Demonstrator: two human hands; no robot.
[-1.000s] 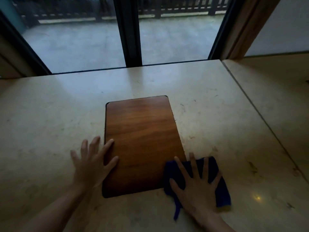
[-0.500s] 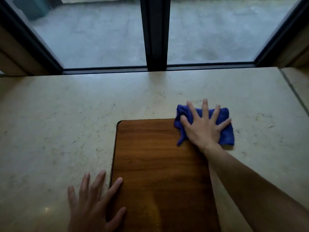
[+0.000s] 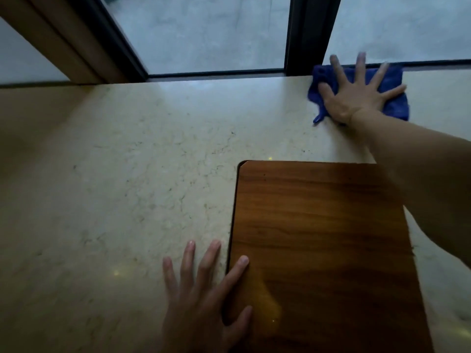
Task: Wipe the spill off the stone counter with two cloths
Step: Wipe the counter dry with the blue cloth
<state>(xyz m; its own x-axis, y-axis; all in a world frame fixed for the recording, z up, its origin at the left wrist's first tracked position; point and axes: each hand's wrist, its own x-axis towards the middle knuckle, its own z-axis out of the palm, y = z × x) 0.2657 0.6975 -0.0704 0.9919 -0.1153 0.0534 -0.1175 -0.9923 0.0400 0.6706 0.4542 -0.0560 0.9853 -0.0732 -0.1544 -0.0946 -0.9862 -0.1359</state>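
A blue cloth (image 3: 395, 103) lies flat on the pale stone counter (image 3: 127, 174) at the far right, up against the dark window frame. My right hand (image 3: 356, 95) presses down on it with fingers spread straight. My left hand (image 3: 201, 301) rests flat near the bottom of the view, palm on the stone, with index finger and thumb lying over the left edge of a brown wooden board (image 3: 318, 250). Only one cloth is in view. I cannot make out a spill on the stone.
The wooden board is set in the counter at the lower right. A dark window frame (image 3: 305, 34) and glass run along the counter's far edge. A wooden wall trim (image 3: 63, 47) stands at the far left.
My right hand has pushed the blue cloth away from the board's far corner to the counter's far edge by the window. My left hand stays flat at the board's left edge.
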